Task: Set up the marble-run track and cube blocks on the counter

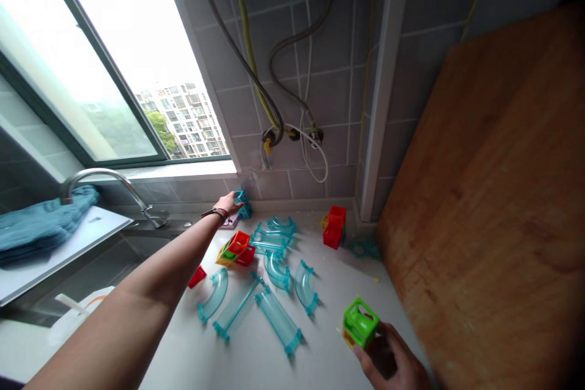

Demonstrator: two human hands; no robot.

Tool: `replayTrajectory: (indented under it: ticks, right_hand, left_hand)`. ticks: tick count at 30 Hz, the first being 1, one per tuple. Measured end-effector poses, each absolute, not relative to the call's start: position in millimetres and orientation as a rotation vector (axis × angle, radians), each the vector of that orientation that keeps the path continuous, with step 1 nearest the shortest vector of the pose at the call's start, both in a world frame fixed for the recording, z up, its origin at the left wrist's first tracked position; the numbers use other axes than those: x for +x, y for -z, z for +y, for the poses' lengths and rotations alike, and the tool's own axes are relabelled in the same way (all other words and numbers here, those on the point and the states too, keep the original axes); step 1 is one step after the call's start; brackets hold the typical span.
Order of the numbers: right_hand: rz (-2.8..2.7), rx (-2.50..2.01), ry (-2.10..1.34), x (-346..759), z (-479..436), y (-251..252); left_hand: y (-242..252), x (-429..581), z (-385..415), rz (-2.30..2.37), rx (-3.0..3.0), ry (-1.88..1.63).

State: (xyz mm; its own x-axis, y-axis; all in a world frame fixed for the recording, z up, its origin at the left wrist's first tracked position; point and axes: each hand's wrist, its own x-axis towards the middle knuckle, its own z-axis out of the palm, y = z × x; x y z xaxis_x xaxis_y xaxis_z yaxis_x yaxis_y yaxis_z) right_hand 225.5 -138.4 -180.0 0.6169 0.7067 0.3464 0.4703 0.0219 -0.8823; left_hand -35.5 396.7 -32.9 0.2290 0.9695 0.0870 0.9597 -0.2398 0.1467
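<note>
My left hand (227, 202) stretches far out to the back of the counter, its fingers closed on a teal cube-shaped toy block (244, 206) near the wall. At the lower right my right hand (398, 361) grips a green open-sided toy block (361, 322), thumb and fingers on either side, with an orange-yellow block (350, 339) under it. Between the hands lie clear teal track pieces: a straight one (280, 320), a curved one (306, 287) and several others. A cluster of red, green and yellow blocks (235, 248) rests by my left forearm.
Red blocks (334, 228) stand near the back corner. A wooden board (493, 195) leans along the right side. On the left are a sink with a curved faucet (109, 173), a blue cloth (46, 222) and a white bag (80, 314). Hoses (249, 61) hang on the tiled wall.
</note>
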Motion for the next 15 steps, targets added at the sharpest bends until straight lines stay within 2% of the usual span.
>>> replayTrajectory:
  ticks: [15]
  right_hand:
    - [-1.265, -1.596, -0.215, 242.6, -141.1, 178.5]
  left_hand:
    - [25.0, -48.2, 394.1, 1.844, 2.444, -0.407]
